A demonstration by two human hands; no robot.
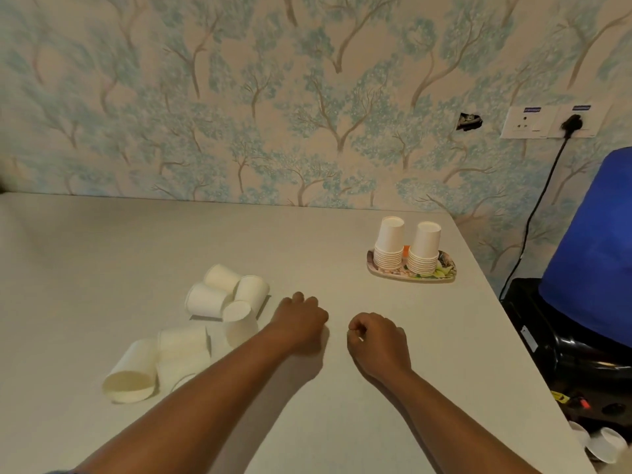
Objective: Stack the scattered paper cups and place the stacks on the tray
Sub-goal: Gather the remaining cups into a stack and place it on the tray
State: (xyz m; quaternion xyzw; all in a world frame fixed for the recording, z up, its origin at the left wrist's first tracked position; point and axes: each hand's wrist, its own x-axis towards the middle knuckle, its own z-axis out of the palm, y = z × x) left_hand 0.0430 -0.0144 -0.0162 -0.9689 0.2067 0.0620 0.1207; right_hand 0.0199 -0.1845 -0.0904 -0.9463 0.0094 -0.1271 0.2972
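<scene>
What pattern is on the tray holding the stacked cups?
A floral print on the small oval tray, seen in the head view.

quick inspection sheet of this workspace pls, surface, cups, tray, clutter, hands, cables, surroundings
surface: pale table, bare around the cups.
job's things: two upside-down stacks stand on the patterned tray; loose cups lie scattered at left, mostly on their sides.
clutter: small orange item between the stacks.
hands: left hand and right hand both closed, empty, on the table.
cables: black cable hangs from the wall socket.
surroundings: tree-print wallpaper, blue object, more cups on the floor.
</scene>
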